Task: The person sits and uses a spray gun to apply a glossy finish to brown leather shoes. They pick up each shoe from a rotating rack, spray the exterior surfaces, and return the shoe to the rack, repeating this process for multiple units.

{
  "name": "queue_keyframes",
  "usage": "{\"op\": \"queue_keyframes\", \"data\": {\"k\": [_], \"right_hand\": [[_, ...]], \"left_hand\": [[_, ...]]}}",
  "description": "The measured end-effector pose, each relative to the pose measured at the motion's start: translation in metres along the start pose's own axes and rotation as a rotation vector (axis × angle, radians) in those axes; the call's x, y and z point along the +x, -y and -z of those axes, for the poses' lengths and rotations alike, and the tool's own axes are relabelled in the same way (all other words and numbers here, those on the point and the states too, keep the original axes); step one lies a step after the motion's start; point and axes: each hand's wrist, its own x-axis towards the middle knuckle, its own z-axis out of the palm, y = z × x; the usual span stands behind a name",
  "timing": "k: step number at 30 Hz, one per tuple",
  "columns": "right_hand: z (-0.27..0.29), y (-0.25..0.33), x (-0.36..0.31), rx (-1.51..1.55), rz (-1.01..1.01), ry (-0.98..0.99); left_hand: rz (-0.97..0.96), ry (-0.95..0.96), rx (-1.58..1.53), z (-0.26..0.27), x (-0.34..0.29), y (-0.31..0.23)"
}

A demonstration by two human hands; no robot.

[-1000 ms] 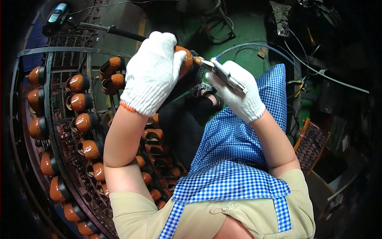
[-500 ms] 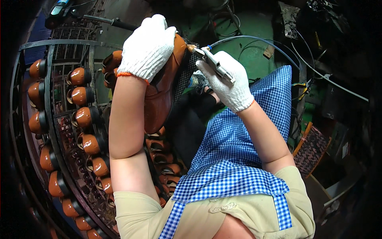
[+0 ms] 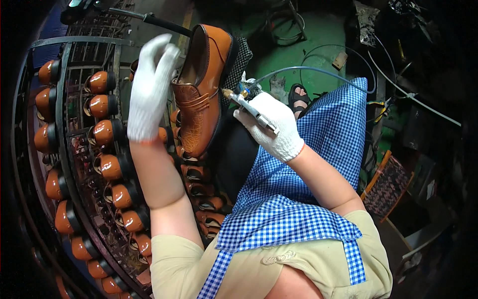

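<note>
In front of me a glossy brown leather shoe [image 3: 195, 117] with a strap and a crackled toe points toward me. It rests against a dark speckled cloth-covered support [image 3: 238, 65]. My left hand [image 3: 152, 87], in a white knitted glove, is just left of the shoe, fingers apart and nothing visible in them. My right hand [image 3: 277, 127], also gloved, grips a metal spray gun [image 3: 254, 112] with a brass tip. That tip is close to the shoe's right side, and a thin blue-grey hose [image 3: 303, 69] runs from the gun.
A metal rack [image 3: 60, 104] with many brown shoes stands on my left, and more shoes [image 3: 196, 172] lie below the work. A dark bar [image 3: 164, 24] reaches in from the upper left. Cables [image 3: 398, 82] hang on the right, above a woven-seat chair [image 3: 386, 189].
My left hand has let go of the shoe and drawn left and down. The shoe now faces up, its opening and strap showing. My right hand with the spray gun has shifted slightly left and down.
</note>
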Motion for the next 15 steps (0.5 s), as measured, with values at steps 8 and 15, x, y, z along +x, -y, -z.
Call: {"op": "queue_keyframes", "data": {"k": [8, 15], "right_hand": [[-0.006, 0.007, -0.032, -0.007, 0.087, 0.05], [0.021, 0.014, -0.033, 0.002, -0.029, 0.162]], "left_hand": [[0.197, -0.048, 0.041, 0.029, -0.141, 0.108], [0.182, 0.104, -0.007, 0.02, -0.167, 0.072]]}}
